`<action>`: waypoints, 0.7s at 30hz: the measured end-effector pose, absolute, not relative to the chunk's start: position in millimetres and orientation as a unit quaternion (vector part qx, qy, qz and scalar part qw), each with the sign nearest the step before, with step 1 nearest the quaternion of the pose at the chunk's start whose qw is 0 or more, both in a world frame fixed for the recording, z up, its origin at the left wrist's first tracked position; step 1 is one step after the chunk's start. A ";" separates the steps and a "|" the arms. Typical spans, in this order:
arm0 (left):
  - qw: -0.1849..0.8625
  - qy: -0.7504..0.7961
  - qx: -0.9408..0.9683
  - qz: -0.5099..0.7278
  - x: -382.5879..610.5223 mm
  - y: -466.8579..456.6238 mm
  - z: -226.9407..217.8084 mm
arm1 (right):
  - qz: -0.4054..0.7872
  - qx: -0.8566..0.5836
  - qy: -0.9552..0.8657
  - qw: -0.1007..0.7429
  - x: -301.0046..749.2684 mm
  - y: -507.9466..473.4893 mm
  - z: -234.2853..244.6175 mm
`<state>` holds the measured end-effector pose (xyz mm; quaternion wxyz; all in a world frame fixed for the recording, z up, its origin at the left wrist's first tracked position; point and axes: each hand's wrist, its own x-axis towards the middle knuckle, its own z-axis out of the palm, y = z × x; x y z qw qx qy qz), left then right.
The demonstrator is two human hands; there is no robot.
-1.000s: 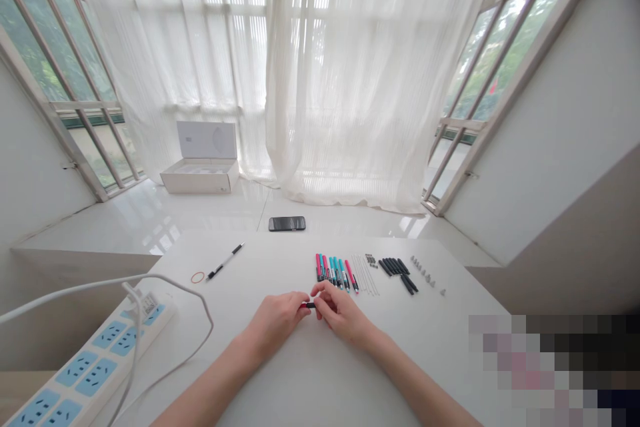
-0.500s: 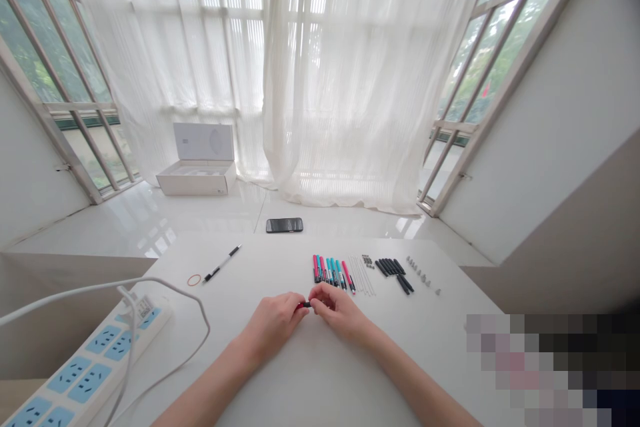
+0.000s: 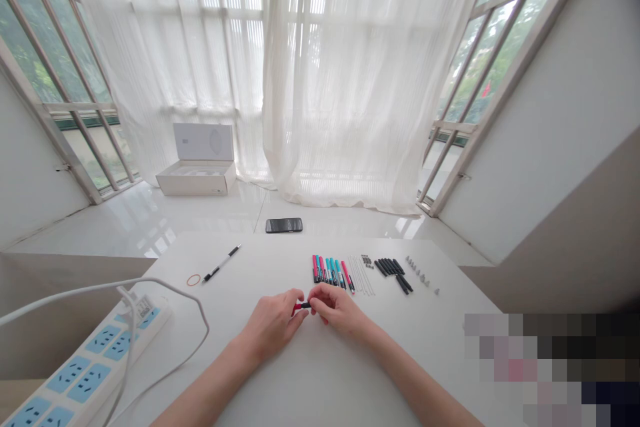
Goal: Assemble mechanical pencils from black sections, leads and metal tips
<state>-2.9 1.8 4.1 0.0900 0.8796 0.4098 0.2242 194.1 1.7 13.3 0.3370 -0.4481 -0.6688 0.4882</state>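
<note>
Fingers (image 3: 317,291) of the right hand (image 3: 344,311) pinch the black end of a short red-and-black pen piece (image 3: 305,305), held level just above the tabletop (image 3: 430,353), a little right of its middle. The left hand (image 3: 270,320) has just loosened: its thumb has dropped away from the forefinger, and more of the red part shows between them than half a second ago. Whether its hidden fingers keep any hold, I cannot tell. The opening suggests that the right hand now carries most of the grip; the red and black parts look in line, though their joint is too small to judge. Beyond the hands, towards the far edge, lies a row of pink and teal pens (image 3: 328,271). From there towards the right edge come thin pale rods (image 3: 363,275), small dark metallic pieces (image 3: 367,259), black tubes (image 3: 389,268) and a slanting line of small grey tips (image 3: 423,277). Towards the far left corner, a black-and-white pen (image 3: 222,263) lies diagonally beside a rubber band (image 3: 193,285). A power strip (image 3: 75,388) runs along the left edge; a smartphone (image 3: 284,225) lies past the far edge.
</note>
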 end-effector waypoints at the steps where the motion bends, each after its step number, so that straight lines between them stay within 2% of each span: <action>1: 0.088 0.405 0.882 0.223 -2.8 1.9 4.5 | 0.481 -0.451 -0.668 0.345 194.7 2.1 12.7; 10: 0.070 0.406 0.882 0.230 -2.8 2.0 5.9 | 0.485 -0.458 -0.644 0.375 195.9 1.4 13.9; 16: 0.075 0.416 0.875 0.238 -2.9 2.0 5.8 | 0.580 -0.441 -0.519 0.446 200.9 7.0 15.0; 21: 0.099 0.402 0.870 0.266 -2.8 2.2 3.9 | 0.598 -0.432 -0.481 0.474 201.7 9.5 14.3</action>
